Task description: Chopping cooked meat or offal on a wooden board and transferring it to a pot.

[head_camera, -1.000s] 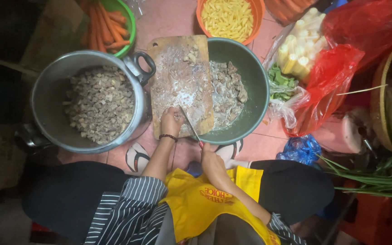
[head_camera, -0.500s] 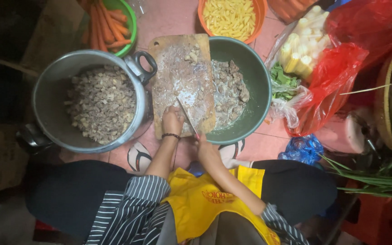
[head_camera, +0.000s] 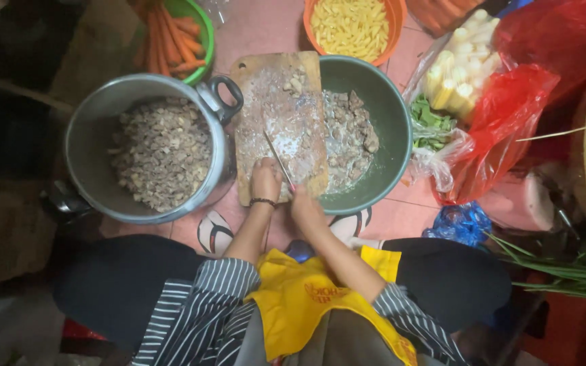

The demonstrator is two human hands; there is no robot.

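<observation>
While cutting goes on at the near end of the wooden cutting board (head_camera: 281, 125), looks well past halfway, judging by the piles. Left hand (head_camera: 265, 179) pressed down on the board's near edge, fingers curled over something small, too hidden to tell what. Right hand (head_camera: 305, 207) closed around the handle of a knife (head_camera: 278, 159), blade angled up across the board just beside the left hand. Board bridging the rims of two vessels: big metal pot (head_camera: 145, 148) on the left, green basin (head_camera: 364, 129) on the right. Pot heaped with small chopped meat pieces (head_camera: 161, 152), reads as the finished pile. Basin holding fewer, larger chunks (head_camera: 350, 132) on its left side, reads as the remaining stock. A few bits near the board's far end, rest of the surface smeared and mostly bare. Around: carrots (head_camera: 174, 34) in a green bowl, orange bowl of pasta tubes (head_camera: 351, 26), red plastic bags (head_camera: 510, 115), greens at right
</observation>
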